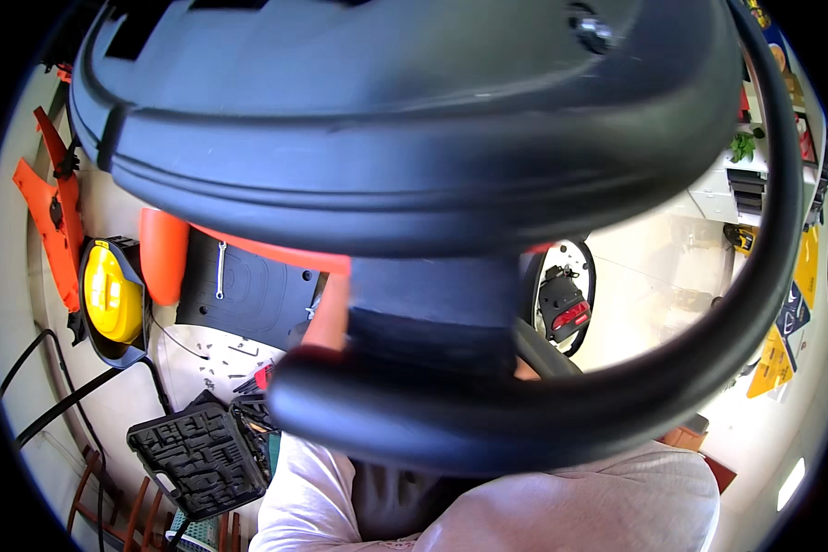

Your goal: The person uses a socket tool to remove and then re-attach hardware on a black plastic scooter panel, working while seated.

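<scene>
While behind black panel (pixel 414 166), grip unclear

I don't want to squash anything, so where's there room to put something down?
In this view, the pale floor looks bare between the black oval ring and the thick, curved black bar. The flat black panel has room right of its silver metal wrench. It's crowded near the open black plastic tool case, where small dark bits lie scattered.

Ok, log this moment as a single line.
Hands: neither clearly visible, hold unclear | Left forearm: partly covered | Near: large black part, black curved bar | Beyond: wrench on black panel, open tool case
</scene>
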Demonstrator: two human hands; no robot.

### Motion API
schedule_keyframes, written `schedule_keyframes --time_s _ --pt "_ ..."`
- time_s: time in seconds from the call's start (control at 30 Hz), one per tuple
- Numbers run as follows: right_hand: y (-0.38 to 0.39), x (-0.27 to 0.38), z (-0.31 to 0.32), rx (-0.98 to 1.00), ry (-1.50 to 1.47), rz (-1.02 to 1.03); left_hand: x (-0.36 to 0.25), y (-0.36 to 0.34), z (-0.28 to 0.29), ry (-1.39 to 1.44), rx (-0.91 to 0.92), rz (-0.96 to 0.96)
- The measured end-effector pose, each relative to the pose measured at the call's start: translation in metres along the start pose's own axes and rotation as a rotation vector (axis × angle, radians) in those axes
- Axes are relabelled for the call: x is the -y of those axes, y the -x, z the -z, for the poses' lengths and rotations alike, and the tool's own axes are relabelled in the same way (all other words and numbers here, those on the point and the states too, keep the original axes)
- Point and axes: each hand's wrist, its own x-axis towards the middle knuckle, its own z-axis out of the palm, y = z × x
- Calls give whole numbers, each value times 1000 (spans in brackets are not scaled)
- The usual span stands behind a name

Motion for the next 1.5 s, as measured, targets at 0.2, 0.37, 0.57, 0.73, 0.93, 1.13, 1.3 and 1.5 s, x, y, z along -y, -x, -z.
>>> schedule_keyframes --time_s 0.2,0.37,0.57,0.73,0.93,1.13,1.3,1.5 --pt "11 0 -4 54 -249 36 2 44 27 -286 -138 -16" --pt "-1 -9 -4 -1 -17 129 34 87 59 -630 -207 129" --pt "2 3 1 57 -33 -48 55 91 65 -38 -36 406" --pt "-7 9 -8 136 27 -90 73 83 77 -342 -56 92" --pt "-27 6 7 147 282 -113 61 103 41 -1023 -308 -223" --pt "-18 32 8 209 455 -120 54 111 57 214 53 478" --pt "-7 40 -1 236 451 -143 56 103 58 424 200 315" --pt "-13 42 -11 172 503 -138 36 104 46 -1140 -231 -646"
